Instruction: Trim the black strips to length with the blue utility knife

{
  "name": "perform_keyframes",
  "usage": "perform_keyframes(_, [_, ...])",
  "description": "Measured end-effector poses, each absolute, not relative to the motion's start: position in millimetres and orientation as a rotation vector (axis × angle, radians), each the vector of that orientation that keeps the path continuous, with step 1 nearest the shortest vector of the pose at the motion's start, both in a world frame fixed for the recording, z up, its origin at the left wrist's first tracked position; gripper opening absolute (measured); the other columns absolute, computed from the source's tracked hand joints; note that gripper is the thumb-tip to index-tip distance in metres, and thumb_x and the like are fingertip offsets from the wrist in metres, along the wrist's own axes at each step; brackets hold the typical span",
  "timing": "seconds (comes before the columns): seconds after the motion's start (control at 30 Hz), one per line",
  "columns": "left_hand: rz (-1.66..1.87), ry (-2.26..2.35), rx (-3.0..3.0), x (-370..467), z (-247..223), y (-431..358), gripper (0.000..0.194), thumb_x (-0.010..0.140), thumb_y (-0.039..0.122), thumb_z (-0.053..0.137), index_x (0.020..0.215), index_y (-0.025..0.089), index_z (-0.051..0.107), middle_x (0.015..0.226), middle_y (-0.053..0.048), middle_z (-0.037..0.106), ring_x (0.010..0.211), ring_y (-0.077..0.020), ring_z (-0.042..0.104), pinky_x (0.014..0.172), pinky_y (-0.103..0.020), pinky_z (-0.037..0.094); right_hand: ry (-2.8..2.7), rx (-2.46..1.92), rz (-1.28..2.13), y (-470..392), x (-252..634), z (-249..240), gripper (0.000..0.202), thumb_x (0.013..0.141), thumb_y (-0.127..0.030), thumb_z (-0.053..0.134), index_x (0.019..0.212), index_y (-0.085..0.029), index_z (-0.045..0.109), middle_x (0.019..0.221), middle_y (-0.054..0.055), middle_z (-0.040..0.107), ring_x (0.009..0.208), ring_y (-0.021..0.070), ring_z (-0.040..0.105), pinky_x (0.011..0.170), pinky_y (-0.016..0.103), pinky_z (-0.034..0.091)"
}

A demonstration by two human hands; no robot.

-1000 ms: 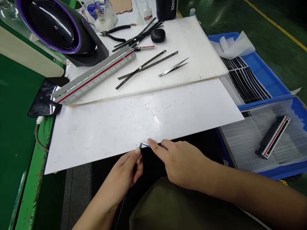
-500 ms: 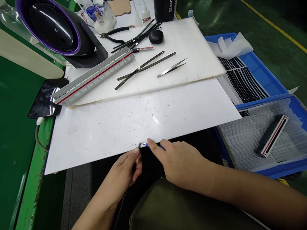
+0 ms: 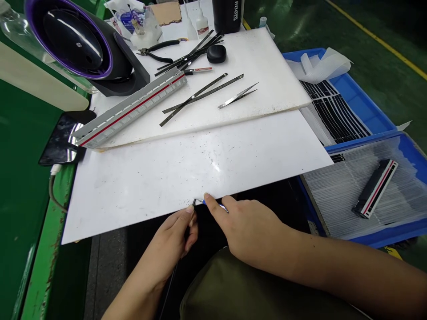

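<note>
Strip (image 3: pixel 194 202) looks light, bendy — best held near its tip, where left hand (image 3: pixel 175 231) pinches; right hand (image 3: pixel 253 229) grips blue tool (image 3: pixel 202 202).

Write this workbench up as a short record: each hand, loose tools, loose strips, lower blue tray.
Left hand: pinches a small dark piece
Right hand: holds a slim blue tool, metal tip near that piece
Loose tools: silver pointed tweezers, black-handled pliers
Loose strips: two flat dark strips, crossed on white foam slab
Lower blue plastic tray: black block with red-striped white side

White lettering (image 3: pixel 236 10) on the black bottle (image 3: pixel 223 17), hardly legible
</note>
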State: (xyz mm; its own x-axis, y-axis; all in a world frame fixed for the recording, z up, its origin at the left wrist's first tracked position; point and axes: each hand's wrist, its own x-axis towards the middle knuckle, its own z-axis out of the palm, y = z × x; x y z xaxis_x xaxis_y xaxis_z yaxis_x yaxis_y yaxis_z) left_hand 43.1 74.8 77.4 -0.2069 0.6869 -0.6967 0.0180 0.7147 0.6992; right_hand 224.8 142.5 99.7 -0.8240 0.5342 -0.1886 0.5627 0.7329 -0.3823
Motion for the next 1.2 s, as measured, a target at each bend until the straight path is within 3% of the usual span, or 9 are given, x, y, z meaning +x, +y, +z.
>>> perform_keyframes(0.8, [0.709, 1.635, 0.538, 35, 79, 71, 0.045, 0.085, 0.061, 0.058, 0.067, 0.020, 0.050, 0.044, 0.006, 0.041, 0.043, -0.0096, 0.029, 0.040, -0.019, 0.024, 2.838, 0.961, -0.741, 132, 218, 95, 0.075, 0.080, -0.008, 0.042, 0.154, -0.005, 0.033, 0.091, 0.010, 0.064, 0.055, 0.0176, 0.057, 0.043, 0.029, 0.039])
perform_keyframes(1.2, [0.734, 1.600, 0.529, 33, 73, 71, 0.048, 0.086, 0.063, 0.058, 0.065, 0.020, 0.050, 0.043, 0.006, 0.039, 0.042, -0.0089, 0.029, 0.039, -0.018, 0.025, 2.828, 0.924, -0.526, 118, 206, 97, 0.073, 0.082, -0.005, 0.039, 0.154, 0.001, 0.029, 0.083, 0.010, 0.058, 0.049, 0.0168, 0.054, 0.035, 0.026, 0.035])
